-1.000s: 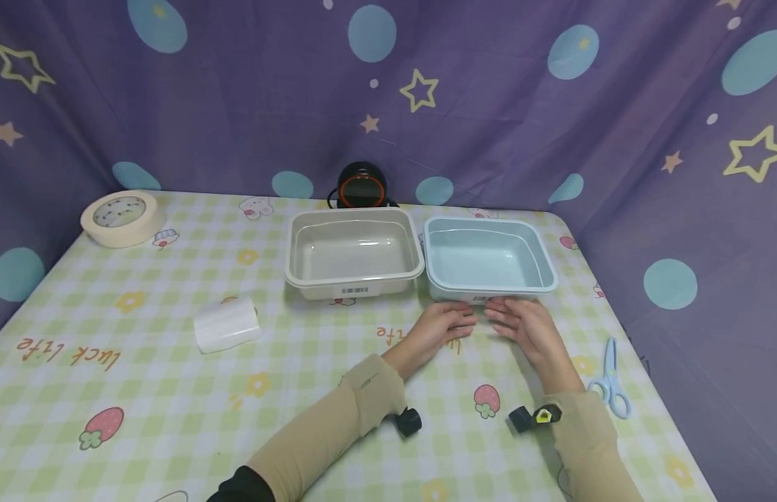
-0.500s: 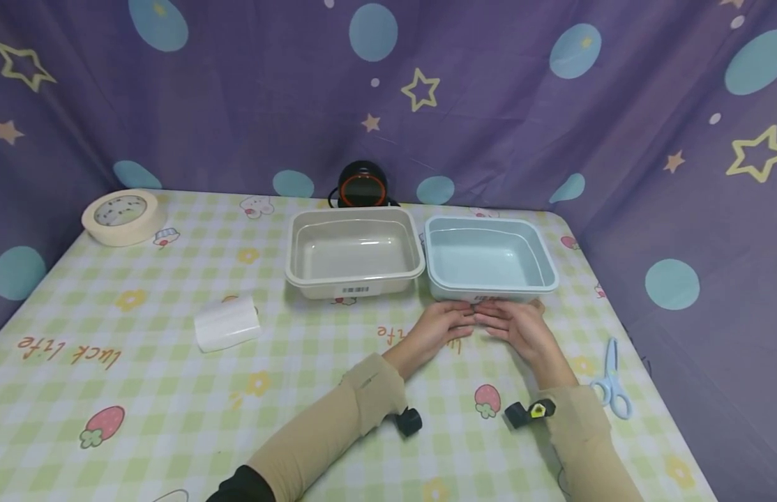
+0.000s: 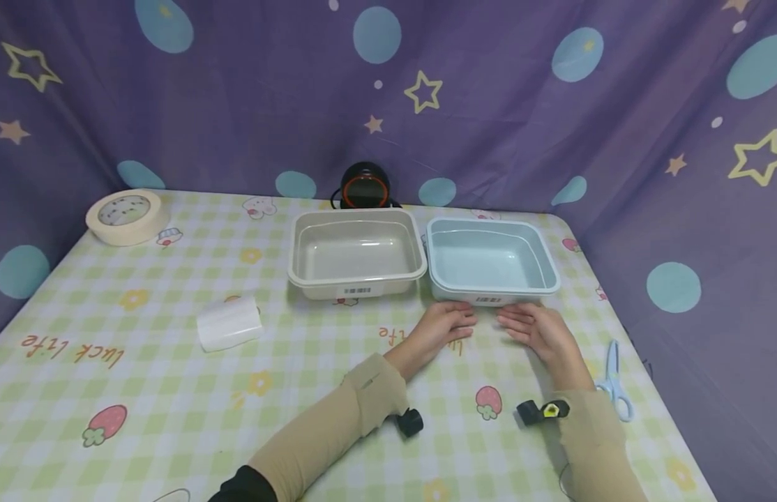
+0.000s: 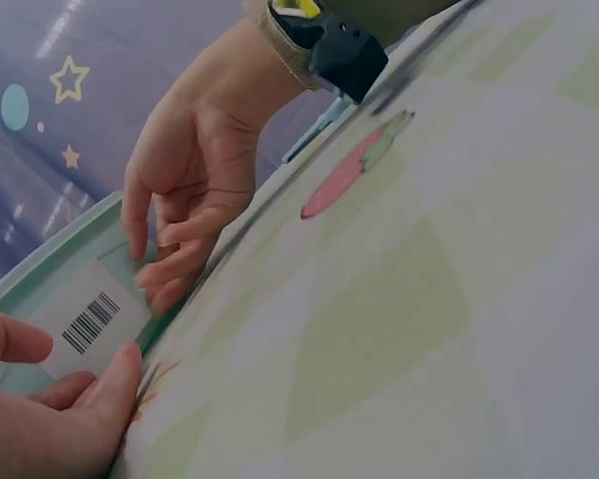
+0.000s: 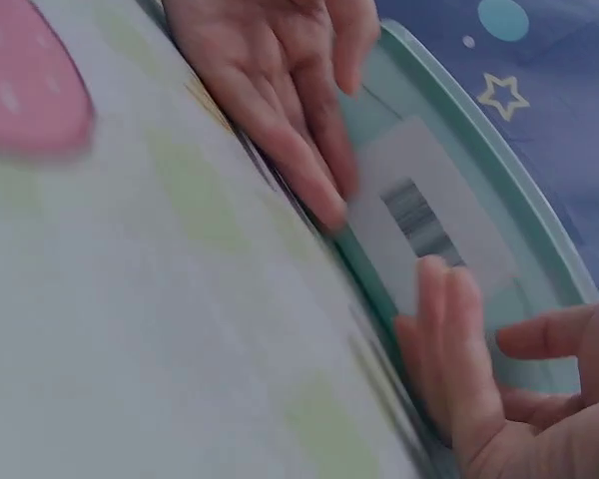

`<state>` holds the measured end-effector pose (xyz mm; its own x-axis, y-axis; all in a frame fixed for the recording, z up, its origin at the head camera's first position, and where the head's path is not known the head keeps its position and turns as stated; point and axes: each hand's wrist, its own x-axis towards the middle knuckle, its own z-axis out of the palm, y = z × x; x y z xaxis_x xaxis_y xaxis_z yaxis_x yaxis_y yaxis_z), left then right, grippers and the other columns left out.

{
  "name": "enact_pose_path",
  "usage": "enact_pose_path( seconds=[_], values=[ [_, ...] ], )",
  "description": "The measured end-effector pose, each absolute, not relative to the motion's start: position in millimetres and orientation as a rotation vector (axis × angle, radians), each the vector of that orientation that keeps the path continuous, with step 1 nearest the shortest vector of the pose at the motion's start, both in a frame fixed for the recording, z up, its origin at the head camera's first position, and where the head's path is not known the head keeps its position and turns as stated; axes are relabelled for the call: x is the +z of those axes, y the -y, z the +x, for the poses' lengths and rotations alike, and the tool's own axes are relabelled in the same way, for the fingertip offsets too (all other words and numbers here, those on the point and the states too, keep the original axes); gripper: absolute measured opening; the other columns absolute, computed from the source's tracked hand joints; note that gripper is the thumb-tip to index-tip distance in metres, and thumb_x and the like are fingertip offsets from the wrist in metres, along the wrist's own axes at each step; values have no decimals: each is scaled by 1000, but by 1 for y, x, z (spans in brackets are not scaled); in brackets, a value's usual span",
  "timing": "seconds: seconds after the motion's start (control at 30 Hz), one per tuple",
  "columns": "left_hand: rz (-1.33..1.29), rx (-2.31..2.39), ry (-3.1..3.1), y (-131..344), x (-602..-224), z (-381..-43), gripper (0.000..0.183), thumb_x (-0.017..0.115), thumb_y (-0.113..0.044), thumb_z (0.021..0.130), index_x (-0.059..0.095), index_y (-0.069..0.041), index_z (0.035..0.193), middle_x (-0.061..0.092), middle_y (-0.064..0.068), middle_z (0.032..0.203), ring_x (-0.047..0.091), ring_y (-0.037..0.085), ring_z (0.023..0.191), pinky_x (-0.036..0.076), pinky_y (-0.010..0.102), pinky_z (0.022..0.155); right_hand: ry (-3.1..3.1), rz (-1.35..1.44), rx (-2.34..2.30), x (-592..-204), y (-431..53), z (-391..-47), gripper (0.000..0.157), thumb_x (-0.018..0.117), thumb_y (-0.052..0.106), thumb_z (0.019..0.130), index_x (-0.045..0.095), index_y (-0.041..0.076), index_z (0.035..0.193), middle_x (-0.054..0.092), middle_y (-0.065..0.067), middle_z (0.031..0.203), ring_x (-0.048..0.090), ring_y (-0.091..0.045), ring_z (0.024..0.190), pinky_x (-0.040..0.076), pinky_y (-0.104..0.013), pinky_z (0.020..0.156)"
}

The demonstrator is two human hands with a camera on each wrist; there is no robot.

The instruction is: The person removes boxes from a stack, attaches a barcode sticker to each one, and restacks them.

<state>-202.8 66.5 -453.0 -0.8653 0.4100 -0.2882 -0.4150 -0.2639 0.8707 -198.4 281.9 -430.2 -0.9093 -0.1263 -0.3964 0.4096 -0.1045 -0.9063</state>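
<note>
A light blue plastic basin sits at the back right, a barcode label on its near wall. Just before that wall, my left hand rests low over the tablecloth with relaxed fingers pointing right. Facing it, my right hand has its fingers loosely extended to the left. A gap lies between the two sets of fingertips, and neither hand holds anything. In the right wrist view, the right fingers overlap the label's lower edge. To the left of the blue basin stands a grey basin.
Light blue scissors lie right of my right forearm. A white curved piece lies at left of centre, and a roll of masking tape at the back left. Behind the grey basin stands a round black device. A purple curtain closes the back.
My right hand first moved left until its fingertips met the left hand's, then moved back right, opening the gap. My left hand has stayed in place, and the basins have not moved.
</note>
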Motion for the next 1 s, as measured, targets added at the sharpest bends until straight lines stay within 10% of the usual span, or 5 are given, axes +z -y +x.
enact_pose_path(
  seconds=[0.6, 1.0],
  values=[
    [167, 1912, -1873, -13, -392, -177, 34, 55, -11, 96, 58, -1, 128, 62, 15, 131, 60, 26, 120, 50, 36, 103, -2577, 654, -1742, -385, -312, -207, 52, 41, 25, 101, 38, -10, 139, 56, 20, 74, 60, 10, 67, 58, -15, 63],
    [551, 1939, -2393, 76, -348, -189, 41, 56, 2, 93, 50, 7, 134, 53, 24, 138, 52, 34, 129, 44, 41, 110, -2660, 551, -1709, -385, -303, -219, 59, 48, 28, 100, 32, -1, 149, 49, -32, 132, 54, 15, 64, 58, -14, 67]
  ],
)
